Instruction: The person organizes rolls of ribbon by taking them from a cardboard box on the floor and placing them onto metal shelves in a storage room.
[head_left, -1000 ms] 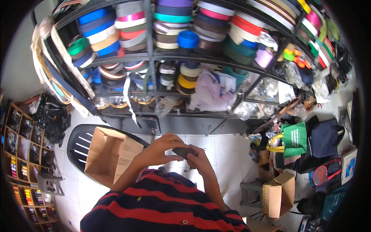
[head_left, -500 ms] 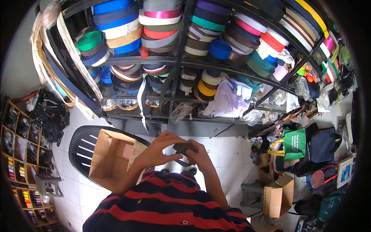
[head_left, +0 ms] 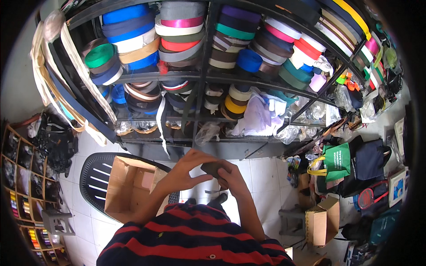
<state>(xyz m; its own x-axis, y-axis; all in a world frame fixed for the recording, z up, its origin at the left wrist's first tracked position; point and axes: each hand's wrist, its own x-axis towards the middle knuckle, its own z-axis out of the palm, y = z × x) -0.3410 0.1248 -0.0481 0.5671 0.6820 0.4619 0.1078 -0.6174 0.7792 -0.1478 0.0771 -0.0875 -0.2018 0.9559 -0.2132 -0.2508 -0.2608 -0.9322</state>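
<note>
Between my two hands, out in front of my chest, is a small dark olive, flat piece that looks like folded webbing strap (head_left: 210,168). My right hand (head_left: 231,177) grips it from the right, fingers and thumb closed on its edge. My left hand (head_left: 188,170) curves round it from the left, its fingers reaching over the far side to the strap. The left thumb stretches out beneath, apart from those fingers. A short dark strip (head_left: 212,192) shows below the hands; whether it joins the strap I cannot tell.
A black slatted plastic chair (head_left: 91,181) at left carries an open cardboard box (head_left: 116,186). Ahead stands a black shelf rack (head_left: 202,88) full of webbing rolls. At right are a green bag (head_left: 336,163), another cardboard box (head_left: 319,226) and a grey stool (head_left: 293,221).
The dark strap has turned between my hands and shows a broader flat face. Its dangling part looks lower and shorter. My left thumb has shifted slightly; the view has moved a little.
</note>
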